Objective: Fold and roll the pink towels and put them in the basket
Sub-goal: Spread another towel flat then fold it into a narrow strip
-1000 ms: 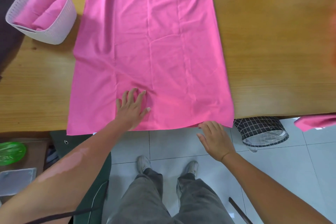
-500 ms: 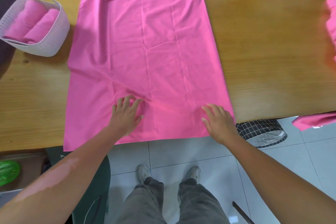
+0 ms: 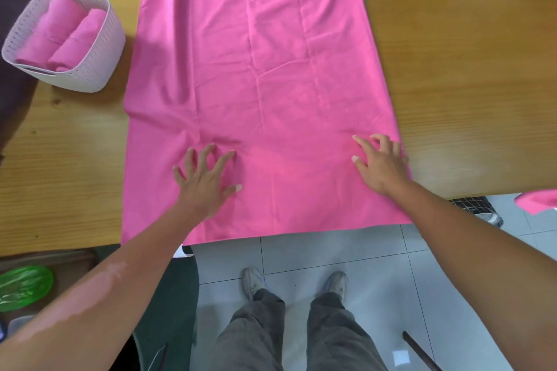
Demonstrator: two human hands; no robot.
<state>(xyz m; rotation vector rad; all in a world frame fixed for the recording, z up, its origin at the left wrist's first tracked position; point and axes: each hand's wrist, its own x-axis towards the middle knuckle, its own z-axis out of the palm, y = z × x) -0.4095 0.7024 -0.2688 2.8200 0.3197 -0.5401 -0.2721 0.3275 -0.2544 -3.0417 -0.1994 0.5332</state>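
Observation:
A large pink towel [image 3: 259, 69] lies spread flat across the wooden table [image 3: 467, 69], its near edge hanging a little over the table's front. My left hand [image 3: 205, 181] presses on its near left part with fingers spread. On the towel's near right edge rests my right hand [image 3: 381, 164], fingers slightly bent, touching the cloth. A pale basket [image 3: 99, 48] stands at the table's far left and holds two rolled pink towels [image 3: 63, 36].
Another pink cloth [image 3: 539, 200] pokes in at the right, below the table edge. A checked black bin [image 3: 479, 209] sits on the tiled floor under the table's right part. A green plate [image 3: 22, 288] lies low at the left. My feet stand below.
Both hands have slid farther onto the towel, away from me. My right hand came from below the towel's near edge up onto its right side. The towel lies flatter near me.

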